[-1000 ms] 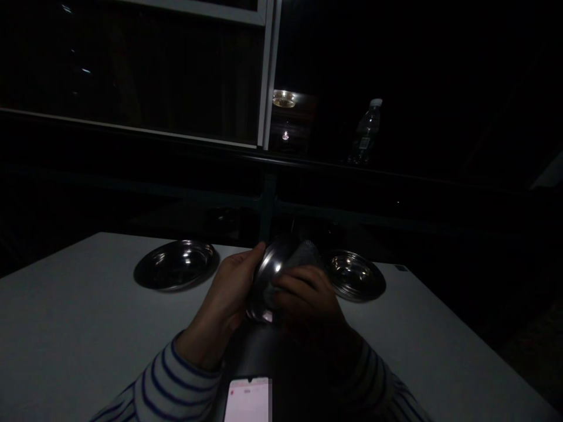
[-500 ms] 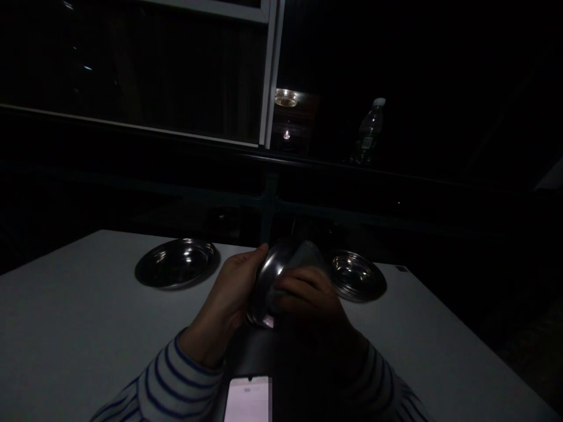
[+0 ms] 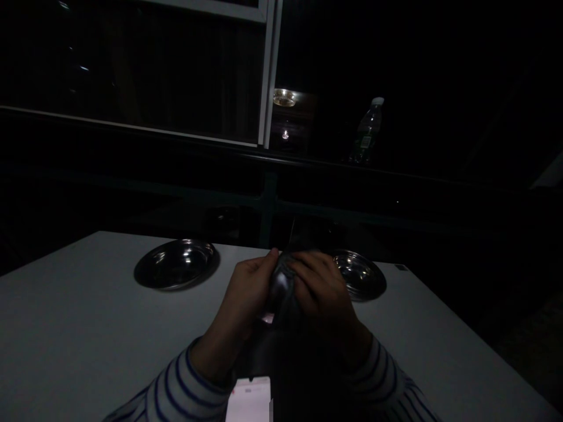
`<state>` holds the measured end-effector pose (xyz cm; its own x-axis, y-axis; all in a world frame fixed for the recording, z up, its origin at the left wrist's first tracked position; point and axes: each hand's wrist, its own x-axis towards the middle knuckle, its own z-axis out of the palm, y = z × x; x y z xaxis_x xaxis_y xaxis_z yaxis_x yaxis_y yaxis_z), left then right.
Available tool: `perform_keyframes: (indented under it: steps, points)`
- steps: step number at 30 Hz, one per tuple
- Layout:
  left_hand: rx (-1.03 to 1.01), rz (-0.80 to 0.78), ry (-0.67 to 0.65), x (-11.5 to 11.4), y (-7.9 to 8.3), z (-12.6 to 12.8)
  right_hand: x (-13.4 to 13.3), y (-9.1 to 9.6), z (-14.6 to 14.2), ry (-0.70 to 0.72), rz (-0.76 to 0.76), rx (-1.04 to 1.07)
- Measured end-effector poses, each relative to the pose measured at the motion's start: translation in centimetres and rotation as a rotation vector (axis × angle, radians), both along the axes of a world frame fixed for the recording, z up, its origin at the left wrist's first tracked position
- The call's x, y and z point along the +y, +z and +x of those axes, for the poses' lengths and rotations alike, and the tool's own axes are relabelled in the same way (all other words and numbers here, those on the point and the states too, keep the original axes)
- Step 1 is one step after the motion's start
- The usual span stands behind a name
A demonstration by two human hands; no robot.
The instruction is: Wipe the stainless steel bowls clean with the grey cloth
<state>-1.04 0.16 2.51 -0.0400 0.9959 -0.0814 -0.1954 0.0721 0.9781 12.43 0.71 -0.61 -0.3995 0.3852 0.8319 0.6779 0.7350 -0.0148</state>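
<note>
My left hand is closed on the edge of a shiny metal plate, held tilted above the table between my hands. My right hand presses a dark grey cloth against the plate's upper part, fingers bent over it. Much of the plate is hidden behind the cloth and hands, and the dim light blurs its outline. To the left lies a wide metal dish. Partly behind my right hand, on the right, is what looks like a stack of metal dishes.
A lit phone is at the near edge, below my hands. The white table spreads to both sides. Beyond it, a clear bottle with a white cap stands near a window frame. The surroundings are very dark.
My right hand has moved up with the cloth to the plate's upper edge. The plate has turned, showing less of its face, and my left hand has shifted slightly right.
</note>
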Motion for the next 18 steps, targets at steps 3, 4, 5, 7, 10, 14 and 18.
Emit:
perform_keyframes:
  steps: [3, 4, 5, 7, 10, 14, 18]
  points:
    - [0.059, 0.015, 0.038, -0.1, 0.1, 0.2, -0.2, 0.3, 0.1, 0.032, 0.002, -0.101]
    - [0.081, 0.027, 0.050, -0.1, 0.2, 0.2, -0.3, 0.4, 0.1, 0.035, 0.003, -0.109]
    - [0.100, 0.033, 0.063, 0.0, 0.3, 0.2, -0.3, 0.6, 0.2, 0.029, -0.005, -0.089]
    - [0.124, 0.035, 0.081, 0.0, 0.3, 0.2, -0.3, 0.8, 0.5, -0.007, -0.047, 0.004]
    - [0.146, 0.041, 0.081, 0.1, 0.3, 0.0, -0.3, 0.9, 0.6, -0.013, -0.074, 0.050]
    - [0.167, 0.045, 0.082, 0.0, 0.4, -0.1, -0.3, 0.8, 0.6, 0.050, -0.036, -0.036]
    - [0.156, 0.009, 0.103, -0.2, 0.8, 0.1, 0.3, 0.7, 1.2, -0.023, -0.129, 0.154]
